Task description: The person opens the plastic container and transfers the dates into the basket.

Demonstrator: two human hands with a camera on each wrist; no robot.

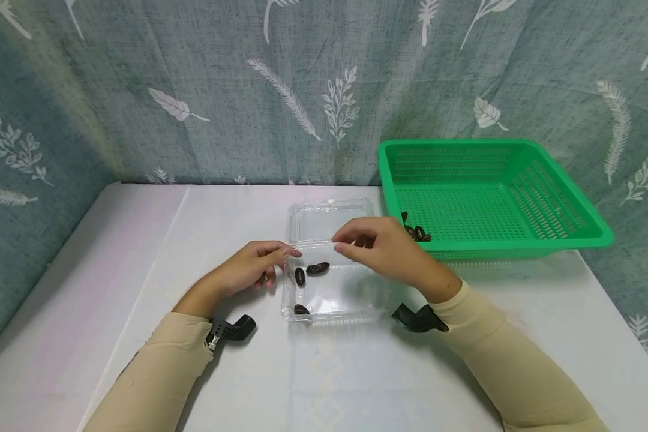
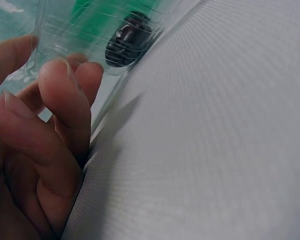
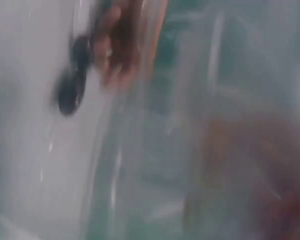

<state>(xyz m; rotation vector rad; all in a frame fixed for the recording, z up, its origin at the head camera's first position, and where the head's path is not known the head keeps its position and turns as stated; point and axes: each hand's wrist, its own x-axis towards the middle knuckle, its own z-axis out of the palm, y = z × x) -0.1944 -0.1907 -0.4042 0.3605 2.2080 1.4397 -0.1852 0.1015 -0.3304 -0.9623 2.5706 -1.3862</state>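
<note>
A clear plastic clamshell box (image 1: 351,294) lies on the table with its lid (image 1: 329,222) folded back. Three dark brown, wrinkled fruits that look like dates (image 1: 318,269) are in its left part; one date (image 2: 128,39) shows through the ribbed wall in the left wrist view. My left hand (image 1: 248,266) rests at the box's left rim, fingers loosely bent and touching the plastic. Over the box near the hinge hovers my right hand (image 1: 386,252), thumb and index finger close together with nothing visible between them. The right wrist view is badly blurred.
At the back right stands a green perforated basket (image 1: 524,245), with several more dates (image 1: 419,233) in its near left corner. A white cloth (image 1: 221,390) covers the table. Behind it hangs a grey-green leaf-patterned curtain (image 1: 221,138).
</note>
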